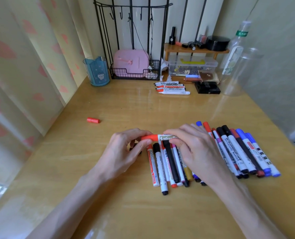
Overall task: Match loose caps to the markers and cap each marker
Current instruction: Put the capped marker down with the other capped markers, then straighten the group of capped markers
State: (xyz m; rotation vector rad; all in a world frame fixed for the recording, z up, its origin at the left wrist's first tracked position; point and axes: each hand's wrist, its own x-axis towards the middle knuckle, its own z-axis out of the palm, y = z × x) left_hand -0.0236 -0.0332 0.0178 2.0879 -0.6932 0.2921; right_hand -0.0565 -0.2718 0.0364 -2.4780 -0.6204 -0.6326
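Markers (167,166) lie in a row toward the desk's (108,195) near edge. Just above them, both hands hold one red marker (160,137) crosswise: left hand (124,152) curled round its red end, right hand (195,149) pinching the barrel. Farther off, a loose cap (93,120) lies toward the left edge; uncapped markers (172,87) sit near the far edge.

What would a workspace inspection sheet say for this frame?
Surface: glossy wooden desk.
Job's things: red marker held over a row of capped markers; uncapped markers at the back; loose red cap lying at left.
Clutter: blue cup, pink case in wire basket, clear box, clear bottle.
Hands: left hand pinches the red marker's cap end; right hand grips its barrel.
Cables: black cords hang from the rack.
Surroundings: heart-print curtain at left.
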